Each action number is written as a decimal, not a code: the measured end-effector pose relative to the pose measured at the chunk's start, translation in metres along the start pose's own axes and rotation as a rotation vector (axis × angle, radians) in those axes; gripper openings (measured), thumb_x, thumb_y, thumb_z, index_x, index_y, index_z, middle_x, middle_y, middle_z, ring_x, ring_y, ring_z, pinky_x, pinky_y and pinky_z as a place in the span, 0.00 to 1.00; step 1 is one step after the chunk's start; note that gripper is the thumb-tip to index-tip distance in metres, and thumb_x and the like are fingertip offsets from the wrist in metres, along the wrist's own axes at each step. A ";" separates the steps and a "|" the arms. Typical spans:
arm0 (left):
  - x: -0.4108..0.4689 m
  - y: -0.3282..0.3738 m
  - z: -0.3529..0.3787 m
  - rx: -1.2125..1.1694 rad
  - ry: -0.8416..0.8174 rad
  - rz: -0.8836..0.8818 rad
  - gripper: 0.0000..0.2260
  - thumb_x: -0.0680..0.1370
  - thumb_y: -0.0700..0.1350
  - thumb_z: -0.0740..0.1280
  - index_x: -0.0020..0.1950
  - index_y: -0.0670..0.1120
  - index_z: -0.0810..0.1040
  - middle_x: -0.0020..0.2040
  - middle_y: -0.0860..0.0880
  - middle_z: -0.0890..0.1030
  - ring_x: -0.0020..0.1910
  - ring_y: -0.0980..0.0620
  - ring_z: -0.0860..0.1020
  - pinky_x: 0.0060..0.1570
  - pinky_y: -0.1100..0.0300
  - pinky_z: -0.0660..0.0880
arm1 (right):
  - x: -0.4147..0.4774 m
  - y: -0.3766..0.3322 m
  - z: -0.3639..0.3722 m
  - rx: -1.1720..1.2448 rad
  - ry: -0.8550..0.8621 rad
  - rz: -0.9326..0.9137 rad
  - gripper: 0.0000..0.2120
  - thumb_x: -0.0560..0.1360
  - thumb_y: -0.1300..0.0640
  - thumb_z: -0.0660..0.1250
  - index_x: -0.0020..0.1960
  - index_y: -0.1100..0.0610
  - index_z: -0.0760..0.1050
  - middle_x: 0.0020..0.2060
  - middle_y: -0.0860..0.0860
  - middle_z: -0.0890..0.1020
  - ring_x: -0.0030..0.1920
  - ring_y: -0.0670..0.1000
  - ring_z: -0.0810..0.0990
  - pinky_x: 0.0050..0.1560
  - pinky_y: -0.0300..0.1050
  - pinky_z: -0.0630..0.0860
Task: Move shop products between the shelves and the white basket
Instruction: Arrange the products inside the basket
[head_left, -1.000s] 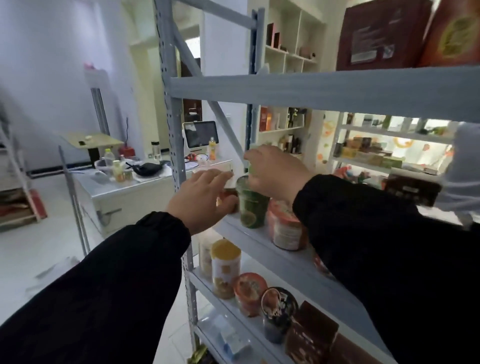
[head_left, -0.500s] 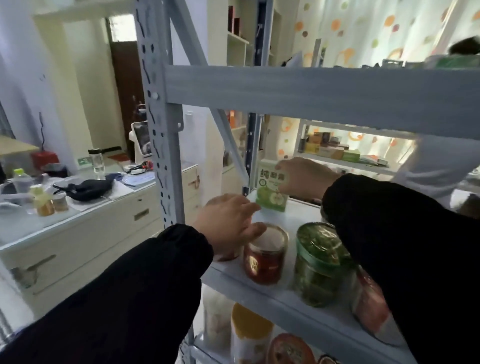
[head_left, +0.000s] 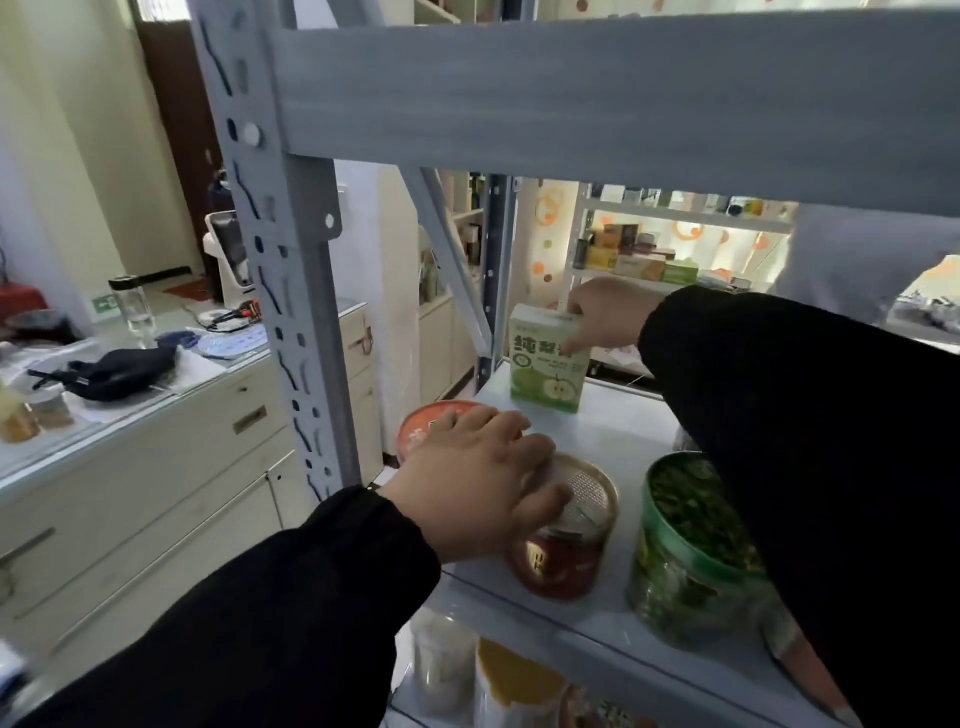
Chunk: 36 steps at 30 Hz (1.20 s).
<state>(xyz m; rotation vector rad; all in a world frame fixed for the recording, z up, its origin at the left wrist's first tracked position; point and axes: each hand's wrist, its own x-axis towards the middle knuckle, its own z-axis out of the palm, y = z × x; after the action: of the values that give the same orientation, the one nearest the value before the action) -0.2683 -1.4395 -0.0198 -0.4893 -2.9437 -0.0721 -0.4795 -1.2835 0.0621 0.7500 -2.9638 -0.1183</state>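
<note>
Setting down: right grip (head_left: 602, 317) is curled round the top of the green apple carton (head_left: 549, 364), which stands upright at the back of the shelf (head_left: 597, 431); the white basket is out of view.
Steadying: left grip (head_left: 478, 483) lies flat on the red can (head_left: 563, 551), fingers fairly straight, clasping nothing.
Risk: the right sleeve (head_left: 779, 415) hangs over the green jar (head_left: 675, 571) near the front edge, so a low pull-back could drag it off. The tall carton could topple if released crooked.
Containers: green jar shows leafy green filling; red can's clear lid reveals little; orange-lidded tub (head_left: 434, 423) is sealed.
</note>
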 end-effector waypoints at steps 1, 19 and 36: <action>0.000 0.000 0.000 -0.011 0.014 0.002 0.37 0.73 0.72 0.40 0.73 0.58 0.70 0.74 0.51 0.70 0.73 0.48 0.66 0.73 0.46 0.63 | -0.007 -0.002 -0.005 0.016 0.009 -0.024 0.17 0.76 0.47 0.74 0.55 0.59 0.77 0.48 0.54 0.82 0.47 0.55 0.80 0.52 0.52 0.79; -0.052 -0.005 -0.024 -0.653 0.486 0.183 0.17 0.76 0.57 0.60 0.64 0.62 0.72 0.79 0.58 0.54 0.75 0.52 0.64 0.70 0.58 0.70 | -0.239 -0.068 -0.048 0.751 0.608 -0.137 0.14 0.74 0.58 0.77 0.52 0.44 0.77 0.50 0.46 0.82 0.49 0.48 0.83 0.46 0.36 0.80; -0.166 0.074 0.009 -1.540 0.315 -0.032 0.33 0.68 0.55 0.76 0.70 0.61 0.68 0.63 0.61 0.79 0.60 0.55 0.81 0.53 0.52 0.82 | -0.328 -0.153 0.057 1.696 0.132 0.032 0.22 0.75 0.42 0.68 0.68 0.43 0.78 0.59 0.48 0.86 0.60 0.53 0.85 0.56 0.61 0.82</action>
<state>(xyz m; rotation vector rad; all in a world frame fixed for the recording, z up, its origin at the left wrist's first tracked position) -0.0908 -1.4215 -0.0542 -0.4552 -1.9997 -2.1606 -0.1252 -1.2576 -0.0287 0.6072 -2.2438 2.3995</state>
